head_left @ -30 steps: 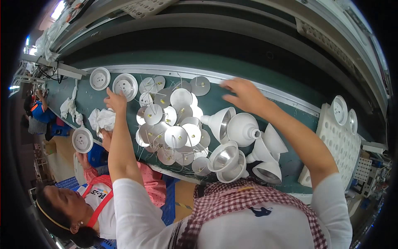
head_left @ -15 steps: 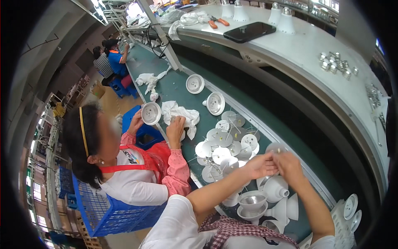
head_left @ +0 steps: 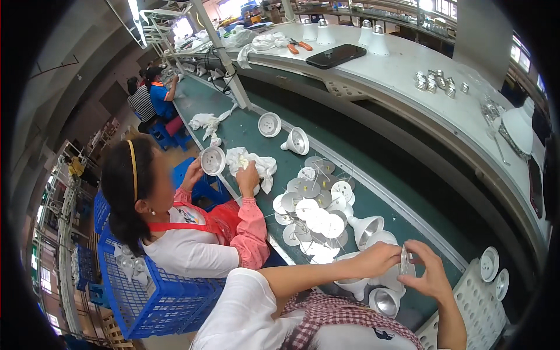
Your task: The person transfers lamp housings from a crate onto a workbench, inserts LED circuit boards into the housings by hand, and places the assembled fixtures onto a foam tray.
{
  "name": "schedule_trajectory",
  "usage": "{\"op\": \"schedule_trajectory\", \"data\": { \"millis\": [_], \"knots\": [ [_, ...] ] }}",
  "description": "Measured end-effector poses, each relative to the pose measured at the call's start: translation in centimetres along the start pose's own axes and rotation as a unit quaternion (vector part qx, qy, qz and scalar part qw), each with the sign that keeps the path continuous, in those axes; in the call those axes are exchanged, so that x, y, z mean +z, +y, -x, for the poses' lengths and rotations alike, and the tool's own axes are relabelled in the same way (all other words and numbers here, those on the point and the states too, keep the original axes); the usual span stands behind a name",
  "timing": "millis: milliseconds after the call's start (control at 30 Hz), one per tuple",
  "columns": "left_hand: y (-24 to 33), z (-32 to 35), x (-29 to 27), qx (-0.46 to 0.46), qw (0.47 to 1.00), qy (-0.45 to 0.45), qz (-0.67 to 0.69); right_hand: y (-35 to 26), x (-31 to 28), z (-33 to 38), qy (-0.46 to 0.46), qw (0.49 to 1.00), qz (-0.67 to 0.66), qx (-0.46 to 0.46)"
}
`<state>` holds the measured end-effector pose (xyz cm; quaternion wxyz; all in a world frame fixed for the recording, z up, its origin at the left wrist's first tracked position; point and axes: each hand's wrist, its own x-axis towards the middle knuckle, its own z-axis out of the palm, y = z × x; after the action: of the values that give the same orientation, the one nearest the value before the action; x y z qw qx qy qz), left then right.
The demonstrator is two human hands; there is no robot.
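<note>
Hands: left hand (head_left: 378,259) and right hand (head_left: 429,274) together pinch a thin round disc (head_left: 405,261) above white lamp cups (head_left: 373,286), near right; apparently mid-inspection; seating it needs careful alignment.

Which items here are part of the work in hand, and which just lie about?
In use: left hand and right hand holding a round disc; pile of discs; white cone housings.
Lying about: phone; pliers; blue crate.
</note>
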<state>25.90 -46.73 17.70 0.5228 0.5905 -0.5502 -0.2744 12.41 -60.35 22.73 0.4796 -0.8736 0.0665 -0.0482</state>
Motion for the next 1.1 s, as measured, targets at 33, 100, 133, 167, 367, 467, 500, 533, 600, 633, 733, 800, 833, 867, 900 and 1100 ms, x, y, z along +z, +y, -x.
{"op": "schedule_trajectory", "data": {
  "millis": [33,100,133,167,367,467,500,533,600,633,733,800,833,867,900,1100],
  "knots": [
    [0.7,0.5,0.4,-0.011,1.0,-0.013,0.019,-0.8,0.0,0.8,-0.001,0.999,-0.016,0.029],
    [1.7,0.9,0.8,-0.003,0.998,-0.055,-0.007,-1.5,0.2,2.2,0.003,0.999,-0.023,0.036],
    [1.9,1.1,1.2,0.004,0.995,-0.093,-0.034,-1.8,0.4,3.0,0.004,0.999,-0.03,0.04],
    [1.8,1.3,1.8,0.026,0.995,-0.085,-0.046,-1.6,0.4,3.6,0.012,0.998,-0.032,0.053],
    [0.4,1.6,1.4,0.13,0.98,-0.083,-0.129,-1.4,0.6,5.3,0.055,0.998,-0.007,0.024],
    [0.6,1.5,1.0,0.141,0.972,-0.11,-0.155,-0.6,0.4,7.7,0.088,0.995,-0.035,-0.007],
    [0.4,1.1,1.2,0.152,0.966,-0.129,-0.166,-0.4,0.1,8.9,0.1,0.994,-0.033,0.02],
    [0.4,0.8,1.3,0.16,0.959,-0.141,-0.187,-0.6,-0.3,9.9,0.107,0.993,-0.033,0.037],
    [-1.3,0.2,1.6,0.168,0.957,-0.148,-0.184,-0.6,-1.3,11.7,0.135,0.987,-0.03,0.081],
    [-2.2,-0.2,1.8,0.177,0.955,-0.135,-0.195,-0.5,-1.8,12.6,0.151,0.983,-0.022,0.104],
    [-4.0,-1.5,3.0,0.007,0.982,-0.086,-0.17,0.7,-3.0,15.8,0.247,0.955,-0.06,0.155],
    [-4.6,-2.3,4.5,0.01,0.976,-0.102,-0.193,0.8,-3.1,16.9,0.276,0.942,-0.071,0.177],
    [-4.7,-2.9,5.2,0.012,0.97,-0.113,-0.217,1.0,-3.1,17.1,0.29,0.937,-0.075,0.18],
    [-4.5,-3.6,5.8,0.015,0.969,-0.117,-0.216,1.1,-3.0,17.2,0.304,0.931,-0.08,0.183],
    [-4.3,-4.3,6.5,-0.03,0.947,-0.161,-0.278,1.3,-2.9,17.3,0.314,0.933,-0.07,0.164],
    [-4.9,-7.3,11.2,-0.031,0.858,-0.301,-0.415,2.0,-3.5,17.5,0.38,0.914,-0.051,0.129]
  ]
}}
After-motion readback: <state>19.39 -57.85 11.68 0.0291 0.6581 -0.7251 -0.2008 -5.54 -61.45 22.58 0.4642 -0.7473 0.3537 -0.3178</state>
